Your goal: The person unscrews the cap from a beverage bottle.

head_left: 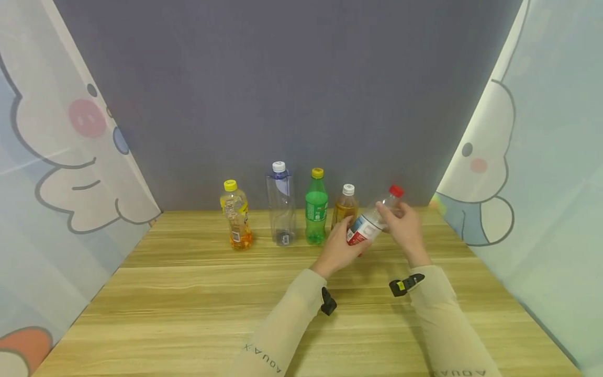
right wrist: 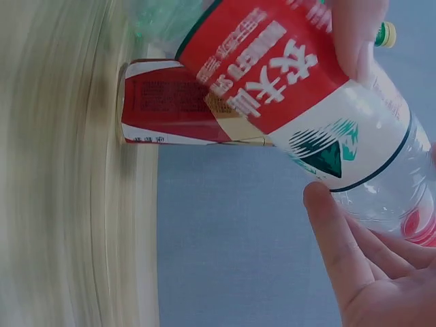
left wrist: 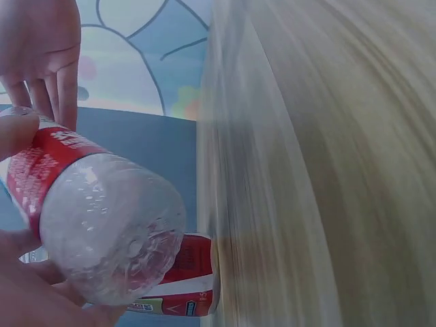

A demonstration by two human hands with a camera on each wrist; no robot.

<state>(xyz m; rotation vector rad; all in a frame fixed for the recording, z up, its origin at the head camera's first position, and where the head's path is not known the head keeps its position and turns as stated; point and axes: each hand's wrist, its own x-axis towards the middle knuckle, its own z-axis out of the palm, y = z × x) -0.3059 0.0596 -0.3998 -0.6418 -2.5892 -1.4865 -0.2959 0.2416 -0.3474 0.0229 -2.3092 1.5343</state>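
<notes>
A clear plastic bottle (head_left: 369, 224) with a red cap and a red-and-white label is held tilted above the table, its cap end up and to the right. My left hand (head_left: 340, 250) grips its lower part around the label. Around the upper part is my right hand (head_left: 404, 228), thumb on the near side. In the right wrist view the right fingers (right wrist: 340, 252) lie along the bottle's underside, by the label's edge. The bottle's ribbed base (left wrist: 112, 228) faces the left wrist camera. Behind it stands a red container (left wrist: 194, 279) with white bands, partly hidden.
Along the back of the wooden table (head_left: 212, 303) stand a yellow-capped bottle (head_left: 237, 222) with orange liquid, a tall clear bottle (head_left: 281, 209), a green bottle (head_left: 316, 209) and a white-capped brown bottle (head_left: 345, 206). A grey panel (head_left: 292, 94) rises behind them.
</notes>
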